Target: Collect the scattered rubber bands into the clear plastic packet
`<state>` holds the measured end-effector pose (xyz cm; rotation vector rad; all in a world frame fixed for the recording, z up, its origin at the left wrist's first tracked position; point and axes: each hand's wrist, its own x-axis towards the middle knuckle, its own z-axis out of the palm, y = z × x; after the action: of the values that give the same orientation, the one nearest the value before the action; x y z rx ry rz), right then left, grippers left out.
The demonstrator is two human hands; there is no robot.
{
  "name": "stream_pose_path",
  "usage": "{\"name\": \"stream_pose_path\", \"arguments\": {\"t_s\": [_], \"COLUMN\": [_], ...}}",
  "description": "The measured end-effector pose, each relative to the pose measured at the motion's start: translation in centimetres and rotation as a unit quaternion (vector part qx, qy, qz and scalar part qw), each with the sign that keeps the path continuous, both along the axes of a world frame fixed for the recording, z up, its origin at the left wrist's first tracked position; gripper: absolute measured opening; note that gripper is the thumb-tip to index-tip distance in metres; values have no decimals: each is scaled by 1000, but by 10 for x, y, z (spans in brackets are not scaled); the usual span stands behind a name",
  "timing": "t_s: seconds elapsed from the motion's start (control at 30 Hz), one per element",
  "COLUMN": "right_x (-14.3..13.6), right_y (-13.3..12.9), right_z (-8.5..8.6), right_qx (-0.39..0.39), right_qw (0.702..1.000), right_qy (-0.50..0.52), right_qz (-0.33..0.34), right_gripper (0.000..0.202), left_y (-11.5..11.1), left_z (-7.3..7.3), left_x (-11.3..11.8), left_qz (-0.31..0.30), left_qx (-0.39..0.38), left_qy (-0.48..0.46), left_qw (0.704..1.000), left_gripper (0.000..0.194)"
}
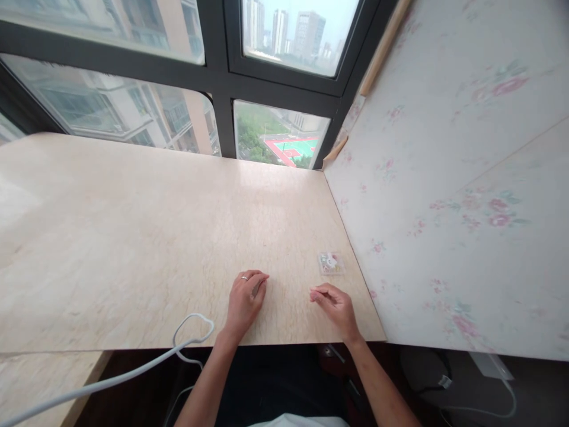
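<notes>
My left hand [246, 298], with a ring on one finger, rests over the stone sill near its front edge. Its fingers are pinched together, and anything between them is too small to make out. To the right, my right hand [336, 305] is also closed in a pinch, thumb against fingertips, and what it may hold cannot be seen clearly. The two hands are apart from each other. Just beyond my right hand lies a small clear plastic box [331, 264] with several tiny items inside, some of them white, pink and yellowish.
A pale marble-look sill [133, 237] stretches far to the left. A white cable [128, 375] loops over its front edge at lower left. On the right rises a flower-patterned wall [444, 178]. Dark window frames [220, 77] stand at the back.
</notes>
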<state>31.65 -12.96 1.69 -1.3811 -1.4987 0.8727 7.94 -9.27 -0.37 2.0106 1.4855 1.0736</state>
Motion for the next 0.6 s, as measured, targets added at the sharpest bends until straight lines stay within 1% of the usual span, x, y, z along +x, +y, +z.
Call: {"name": "stream_pose_path", "arguments": {"t_s": [0.1, 0.17, 0.23, 0.3, 0.37, 0.43, 0.53, 0.6], "right_x": [30, 45, 56, 65, 73, 80, 87, 88], "right_y": [5, 11, 20, 33, 47, 61, 73, 76], "right_z": [14, 24, 31, 34, 31, 23, 12, 8], "right_qx": [48, 83, 99, 92, 66, 31, -14, -20], "right_qw": [995, 989, 983, 974, 963, 954, 951, 953], "right_qy": [-53, -88, -139, -203, -259, -296, -302, -294], "right_qz": [-64, -88, -74, -32, 9, 33, 64, 73], "right_gripper": [17, 20, 35, 57, 74, 83, 83, 78], "left_y": [1, 1, 1, 2, 2, 1, 1, 2], "left_z": [0, -1, -1, -2, -2, -1, -1, -1], "left_x": [0, -1, -1, -1, -1, -1, -1, 0], "left_qz": [-2, -2, -2, -1, 0, 1, 3, 2], "left_qx": [3, 7, 11, 15, 19, 20, 17, 13], "left_qy": [1, 1, 2, 1, -2, -4, -5, -4], "left_qw": [1000, 1000, 1000, 1000, 1000, 1000, 1000, 1000], "left_gripper": [17, 17, 17, 17, 17, 17, 18, 17]}}
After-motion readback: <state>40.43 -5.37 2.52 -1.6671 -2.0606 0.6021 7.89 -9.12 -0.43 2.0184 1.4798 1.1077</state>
